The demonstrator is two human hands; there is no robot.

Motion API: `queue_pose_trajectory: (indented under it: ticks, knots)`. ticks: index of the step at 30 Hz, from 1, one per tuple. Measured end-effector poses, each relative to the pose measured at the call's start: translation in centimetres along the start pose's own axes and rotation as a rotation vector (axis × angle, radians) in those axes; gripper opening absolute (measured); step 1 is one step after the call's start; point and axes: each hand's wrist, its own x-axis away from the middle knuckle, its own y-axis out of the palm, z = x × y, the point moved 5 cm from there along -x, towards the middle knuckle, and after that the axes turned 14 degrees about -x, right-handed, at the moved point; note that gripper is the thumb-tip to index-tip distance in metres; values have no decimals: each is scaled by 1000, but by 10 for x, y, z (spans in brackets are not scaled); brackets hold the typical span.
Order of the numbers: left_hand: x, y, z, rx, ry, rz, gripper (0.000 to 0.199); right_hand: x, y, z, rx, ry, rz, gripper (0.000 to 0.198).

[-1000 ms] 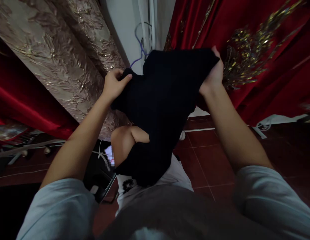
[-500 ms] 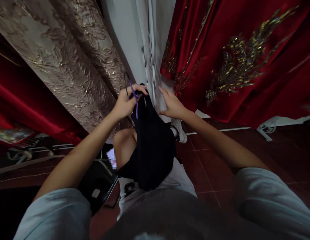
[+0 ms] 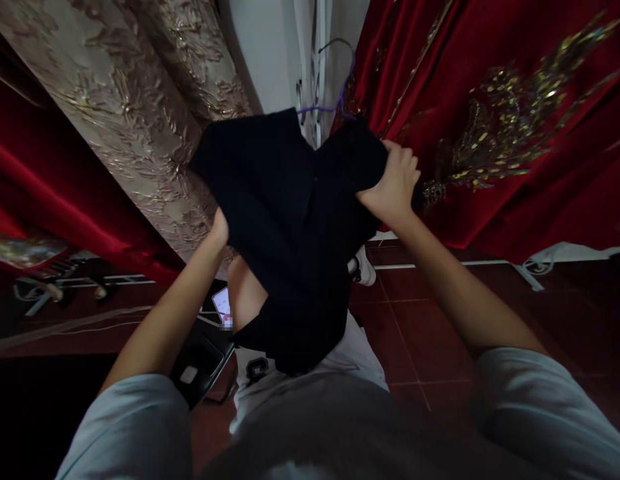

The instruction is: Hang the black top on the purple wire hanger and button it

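Note:
A black V-necked top (image 3: 285,200) is spread in front of me, its lower part draped over my lap. A thin purple hanger (image 3: 317,109) sits in its neck opening, with the hook pointing up and away. My right hand (image 3: 394,183) grips the top near its right shoulder, the thumb on the front and the fingers curled at the edge. At the opposite side edge my left hand (image 3: 220,228) holds the cloth from beneath. Most of the left fingers are hidden behind the fabric.
Embossed beige fabric (image 3: 155,133) hangs at the left, and red satin with gold sequins (image 3: 520,120) at the right. A lit phone (image 3: 221,303) lies by my left knee, near a black stool-like object (image 3: 210,360). White rack feet (image 3: 533,273) stand on red floor tiles (image 3: 415,320).
The top, bunched at my left hand before, is now spread wide. The hanger has moved from my left hand to the neck opening. My right hand, empty earlier, has taken hold of the shoulder.

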Motion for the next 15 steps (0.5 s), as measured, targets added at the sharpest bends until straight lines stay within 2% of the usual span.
queue_pose_trajectory:
  ticks: [2, 4, 7, 11, 15]
  knots:
    - [10, 11, -8, 265, -35, -103, 55, -11, -10, -11, 38, 24, -41, 87]
    - [18, 22, -8, 467, -7, -158, 63, -17, -17, -23, 66, 18, -73, 89]
    - [25, 26, -4, 609, 103, -152, 69, -17, -28, -29, 85, 62, -77, 88]
    - [26, 21, -12, 474, 151, -105, 62, -17, -32, -23, 102, 86, -113, 86]
    - [27, 14, -23, 280, 152, -14, 57, -19, -24, -23, 138, -25, -201, 88]
